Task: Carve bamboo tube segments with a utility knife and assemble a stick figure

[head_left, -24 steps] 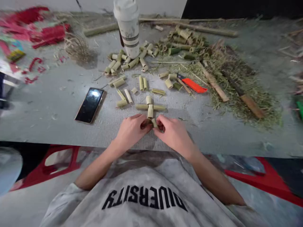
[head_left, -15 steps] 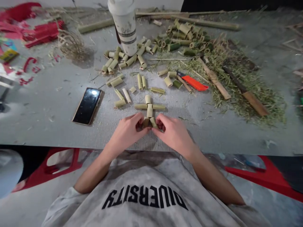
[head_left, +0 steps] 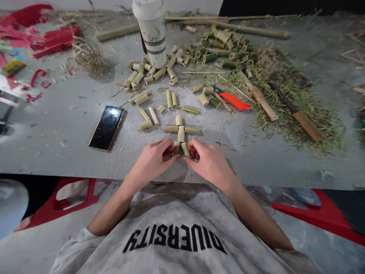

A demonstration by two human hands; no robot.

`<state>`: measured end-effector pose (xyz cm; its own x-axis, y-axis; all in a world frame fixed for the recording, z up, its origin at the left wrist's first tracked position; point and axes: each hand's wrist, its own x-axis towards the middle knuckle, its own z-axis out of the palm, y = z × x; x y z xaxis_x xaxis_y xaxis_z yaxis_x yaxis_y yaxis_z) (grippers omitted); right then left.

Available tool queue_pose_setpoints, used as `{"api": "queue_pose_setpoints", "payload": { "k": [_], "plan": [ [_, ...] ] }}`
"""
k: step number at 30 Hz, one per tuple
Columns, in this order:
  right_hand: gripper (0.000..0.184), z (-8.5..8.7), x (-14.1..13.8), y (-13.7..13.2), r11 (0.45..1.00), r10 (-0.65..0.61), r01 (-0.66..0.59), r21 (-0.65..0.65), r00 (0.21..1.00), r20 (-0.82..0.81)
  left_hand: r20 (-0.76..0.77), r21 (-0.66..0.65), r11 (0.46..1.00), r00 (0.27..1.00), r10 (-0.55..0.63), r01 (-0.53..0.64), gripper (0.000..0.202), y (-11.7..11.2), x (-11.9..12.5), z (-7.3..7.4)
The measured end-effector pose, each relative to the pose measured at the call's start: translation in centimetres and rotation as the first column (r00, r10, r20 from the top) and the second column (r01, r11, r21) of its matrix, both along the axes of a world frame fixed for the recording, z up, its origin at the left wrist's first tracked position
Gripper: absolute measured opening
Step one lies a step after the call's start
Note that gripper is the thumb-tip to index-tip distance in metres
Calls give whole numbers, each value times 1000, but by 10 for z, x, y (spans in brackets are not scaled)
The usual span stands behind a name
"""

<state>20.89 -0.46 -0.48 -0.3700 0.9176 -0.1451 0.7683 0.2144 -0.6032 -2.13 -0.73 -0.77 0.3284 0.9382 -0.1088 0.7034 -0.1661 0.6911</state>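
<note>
Short bamboo pieces lie on the grey table as a stick figure: a head piece point(head_left: 178, 120), a body piece point(head_left: 181, 134), a left arm piece point(head_left: 170, 129) and a right arm piece point(head_left: 192, 129). My left hand point(head_left: 155, 158) pinches the left leg piece point(head_left: 176, 147) between thumb and curled fingers. With the same kind of grip, my right hand point(head_left: 209, 161) holds the right leg piece point(head_left: 185, 149). Both leg pieces slant apart below the body, their upper ends close to it. The fingertips partly cover the outer sides of the legs.
A phone point(head_left: 106, 128) lies to the left. Behind the figure are loose bamboo pieces point(head_left: 142, 99), a paper cup point(head_left: 153, 38) and a bamboo heap point(head_left: 222, 42). An orange-handled tool point(head_left: 235, 101), a wooden-handled blade point(head_left: 308, 125) and shavings point(head_left: 325, 114) lie right.
The thumbs have drawn slightly apart, showing a little more of the leg pieces' lower ends. Both hands stay at the legs. The view has shifted slightly.
</note>
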Motion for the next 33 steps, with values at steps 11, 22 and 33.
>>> {"api": "queue_pose_setpoints", "payload": {
  "k": [11,22,33],
  "plan": [
    [31,18,26,14,992,128,-118,-51,936,328,-265,341,899,945,-190,276,27,57,-28,23],
    [23,39,28,75,978,154,-199,64,891,426,-261,272,869,901,-346,413,39,106,-11,-2],
    [24,17,35,99,976,166,-199,86,941,294,-151,293,857,906,-396,423,37,109,-9,-7]
  ]
}}
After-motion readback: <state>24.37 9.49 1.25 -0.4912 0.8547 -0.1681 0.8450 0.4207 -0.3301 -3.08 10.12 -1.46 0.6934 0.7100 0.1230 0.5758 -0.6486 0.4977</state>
